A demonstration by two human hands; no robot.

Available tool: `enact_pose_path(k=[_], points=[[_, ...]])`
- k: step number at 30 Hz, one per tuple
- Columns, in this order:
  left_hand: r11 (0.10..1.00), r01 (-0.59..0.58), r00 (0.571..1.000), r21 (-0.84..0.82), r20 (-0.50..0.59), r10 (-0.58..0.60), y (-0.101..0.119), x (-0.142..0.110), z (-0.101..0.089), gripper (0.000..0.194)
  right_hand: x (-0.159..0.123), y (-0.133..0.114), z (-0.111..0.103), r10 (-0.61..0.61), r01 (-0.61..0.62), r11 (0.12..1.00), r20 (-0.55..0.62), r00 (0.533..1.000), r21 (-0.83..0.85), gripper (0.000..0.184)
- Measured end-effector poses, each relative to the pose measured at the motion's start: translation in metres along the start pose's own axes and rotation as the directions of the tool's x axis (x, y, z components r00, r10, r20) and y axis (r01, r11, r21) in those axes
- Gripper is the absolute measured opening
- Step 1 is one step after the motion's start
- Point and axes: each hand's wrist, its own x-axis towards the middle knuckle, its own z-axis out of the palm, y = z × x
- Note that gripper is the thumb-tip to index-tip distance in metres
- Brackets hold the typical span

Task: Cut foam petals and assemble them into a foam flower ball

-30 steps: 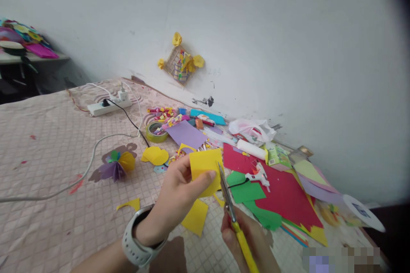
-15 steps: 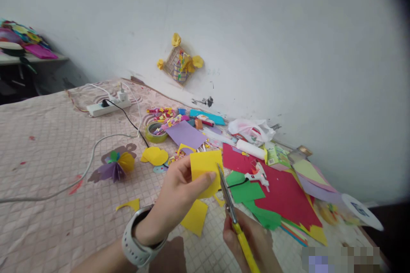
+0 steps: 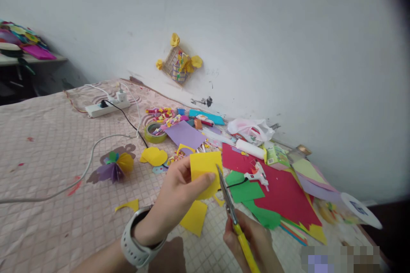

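My left hand [image 3: 179,198] pinches a small sheet of yellow paper [image 3: 205,170] between thumb and fingers, and a white wristwatch [image 3: 136,241] sits on that wrist. My right hand [image 3: 254,239] grips yellow-handled scissors [image 3: 231,209], with the metal blades pointing up at the sheet's right edge. The blades overlap that edge, and whether they are cutting is hard to see. Below the hands lies a cut yellow paper piece [image 3: 194,217] on the quilted bedspread [image 3: 48,158].
To the right lie red and green paper sheets with a hot glue gun [image 3: 258,177] on them. Further back are a purple sheet, a tape roll [image 3: 155,133], a power strip [image 3: 105,108], a white cable, a paper flower [image 3: 113,168], a plastic bag [image 3: 248,130] and a white wall.
Both hands keep their hold on the paper and scissors, with little movement. The whole scene drifts slightly left and tilts as my head shifts.
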Motion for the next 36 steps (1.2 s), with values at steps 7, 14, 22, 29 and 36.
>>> enact_pose_path(k=[7, 14, 22, 29, 36], points=[[1.0, 0.017, 1.0, 0.019, 0.009, -0.018, -0.001, 0.0, -0.001, 0.003, 0.0, 0.007, -0.001, -0.028, 0.024, 0.997, 0.043, 0.999, 0.076, 0.047], [0.998, 0.048, 0.999, 0.046, 0.007, -0.049, -0.001, 0.0, -0.002, 0.008, -0.002, 0.012, -0.003, -0.003, -0.002, 0.996, 0.056, 0.998, 0.086, 0.045], [0.995, 0.073, 0.997, 0.066, 0.005, -0.073, -0.001, 0.001, -0.002, 0.012, -0.004, 0.007, -0.008, -0.039, 0.038, 0.999, 0.042, 0.998, 0.022, 0.04], [0.994, 0.086, 0.996, 0.062, 0.024, -0.087, 0.0, 0.0, 0.0, 0.01, -0.003, 0.011, -0.007, 0.022, -0.035, 0.993, 0.111, 0.994, 0.116, 0.045], [0.993, 0.101, 0.993, 0.053, 0.054, -0.104, -0.001, 0.0, 0.003, 0.009, -0.003, 0.012, -0.009, -0.01, 0.001, 0.994, 0.085, 0.996, 0.107, 0.049]])
